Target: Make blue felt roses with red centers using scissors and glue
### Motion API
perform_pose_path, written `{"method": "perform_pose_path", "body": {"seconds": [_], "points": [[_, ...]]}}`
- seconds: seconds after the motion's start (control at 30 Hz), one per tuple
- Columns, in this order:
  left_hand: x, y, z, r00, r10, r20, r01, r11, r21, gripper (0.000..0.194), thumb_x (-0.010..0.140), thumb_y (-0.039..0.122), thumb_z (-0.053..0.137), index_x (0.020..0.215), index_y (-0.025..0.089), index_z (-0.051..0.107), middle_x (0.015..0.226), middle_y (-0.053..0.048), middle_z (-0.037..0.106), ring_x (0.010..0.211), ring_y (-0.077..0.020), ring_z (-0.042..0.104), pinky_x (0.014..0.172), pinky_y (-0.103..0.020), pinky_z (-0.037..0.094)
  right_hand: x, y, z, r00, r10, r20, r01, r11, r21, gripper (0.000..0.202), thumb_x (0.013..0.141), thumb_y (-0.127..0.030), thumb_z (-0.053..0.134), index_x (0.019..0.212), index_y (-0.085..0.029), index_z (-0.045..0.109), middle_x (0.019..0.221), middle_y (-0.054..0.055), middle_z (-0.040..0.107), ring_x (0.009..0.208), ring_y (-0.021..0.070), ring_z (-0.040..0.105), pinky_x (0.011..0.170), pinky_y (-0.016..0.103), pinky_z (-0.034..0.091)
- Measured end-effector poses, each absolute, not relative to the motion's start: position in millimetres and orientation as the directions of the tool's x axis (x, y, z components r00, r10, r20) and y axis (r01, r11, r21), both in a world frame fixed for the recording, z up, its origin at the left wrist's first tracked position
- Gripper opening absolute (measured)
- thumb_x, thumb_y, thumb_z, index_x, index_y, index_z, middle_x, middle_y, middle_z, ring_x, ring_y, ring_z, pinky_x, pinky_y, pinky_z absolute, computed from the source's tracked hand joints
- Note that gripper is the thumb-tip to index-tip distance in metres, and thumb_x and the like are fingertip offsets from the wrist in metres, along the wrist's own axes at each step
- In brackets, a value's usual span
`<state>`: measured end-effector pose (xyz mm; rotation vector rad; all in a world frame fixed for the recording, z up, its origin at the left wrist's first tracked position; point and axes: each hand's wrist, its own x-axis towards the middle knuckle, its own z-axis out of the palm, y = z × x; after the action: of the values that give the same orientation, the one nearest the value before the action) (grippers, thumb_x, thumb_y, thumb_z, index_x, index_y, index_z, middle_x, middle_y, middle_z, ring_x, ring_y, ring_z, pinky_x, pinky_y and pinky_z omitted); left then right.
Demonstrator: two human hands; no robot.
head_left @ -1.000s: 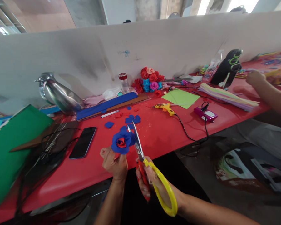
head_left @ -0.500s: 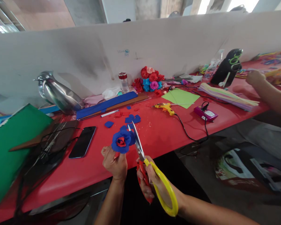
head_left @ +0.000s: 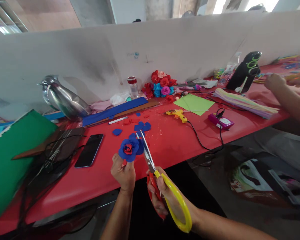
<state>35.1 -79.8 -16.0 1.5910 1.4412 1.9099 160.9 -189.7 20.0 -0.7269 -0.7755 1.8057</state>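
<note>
A blue paper flower (head_left: 129,149) with a red centre faces up toward me. My left hand (head_left: 124,174) is closed beneath it, pinching its base. In my right hand (head_left: 160,191) are yellow-handled scissors (head_left: 173,196), with part of something red in the same grip. The scissor blades are slightly parted and point away from me, close to the flower's right petals; whether they touch I cannot tell. Just beyond the flower, several cut blue petals (head_left: 142,126) and small red scraps (head_left: 131,121) lie on the red table (head_left: 165,146).
A yellow glue gun (head_left: 177,115) lies beyond the scissors, its cord running to a purple power box (head_left: 221,121). To the left are a phone (head_left: 89,150), a metal jug (head_left: 65,98) and blue paper strips (head_left: 115,111). Finished flowers (head_left: 162,85) stand by the wall. Another person's hands (head_left: 275,81) are far right.
My left hand and the flower have tilted and shifted very slightly. The scissors stay almost in the same place, blades still parted. The other person's hands moved a little.
</note>
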Motion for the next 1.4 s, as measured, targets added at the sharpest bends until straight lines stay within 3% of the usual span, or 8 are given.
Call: {"method": "perform_pose_path", "body": {"seconds": [0.13,0.4,0.7,1.17,1.4], "points": [[36,-80,-14,-0.402,0.680,0.613,0.375,-0.489,0.788,0.010,0.075,0.029,0.068,0.080,0.023,0.073,0.071,0.002,0.068,0.068,-0.0154,0.058,0.070,-0.029,0.048,161,-191,22,-0.320,0.935,-0.153,-0.549,-0.314,-0.775,0.049,0.080,-0.069,0.051,0.097,-0.025,0.040,0.070,-0.009,0.043,0.035,-0.0020,0.030,0.032,0.011,0.026],[35,-75,-18,-0.430,0.729,0.533,0.235,-0.480,0.845,0.015,0.074,0.027,0.068,0.087,0.024,0.074,0.079,0.001,0.069,0.079,-0.0175,0.063,0.074,-0.030,0.050,162,-193,21,-0.328,0.927,-0.185,-0.532,-0.343,-0.774,0.045,0.084,-0.067,0.047,0.085,-0.023,0.039,0.069,-0.009,0.045,0.034,-0.0024,0.033,0.029,0.009,0.026],[25,-67,-14,-0.396,0.817,0.419,0.049,-0.436,0.898,0.011,0.068,0.028,0.072,0.076,0.020,0.073,0.071,0.002,0.067,0.074,-0.0169,0.062,0.077,-0.032,0.052,169,-192,26,-0.365,0.907,-0.212,-0.502,-0.383,-0.775,0.049,0.081,-0.068,0.051,0.099,-0.024,0.041,0.070,-0.010,0.044,0.030,-0.0024,0.034,0.026,0.010,0.031],[21,-59,-9,-0.382,0.850,0.362,-0.189,-0.456,0.870,0.011,0.061,0.025,0.079,0.068,0.021,0.071,0.067,0.004,0.065,0.071,-0.0136,0.061,0.075,-0.032,0.053,176,-193,27,-0.302,0.914,-0.272,-0.437,-0.387,-0.812,0.047,0.081,-0.068,0.051,0.089,-0.023,0.039,0.064,-0.011,0.044,0.026,-0.0019,0.028,0.022,0.011,0.027],[27,-61,-6,-0.446,0.821,0.356,-0.156,-0.463,0.872,0.014,0.062,0.029,0.079,0.071,0.021,0.072,0.073,0.001,0.070,0.079,-0.0181,0.065,0.082,-0.038,0.053,183,-188,27,-0.263,0.945,-0.193,-0.482,-0.302,-0.823,0.062,0.073,-0.071,0.058,0.115,-0.027,0.046,0.072,-0.006,0.043,0.043,0.0019,0.033,0.033,0.014,0.032]]}}
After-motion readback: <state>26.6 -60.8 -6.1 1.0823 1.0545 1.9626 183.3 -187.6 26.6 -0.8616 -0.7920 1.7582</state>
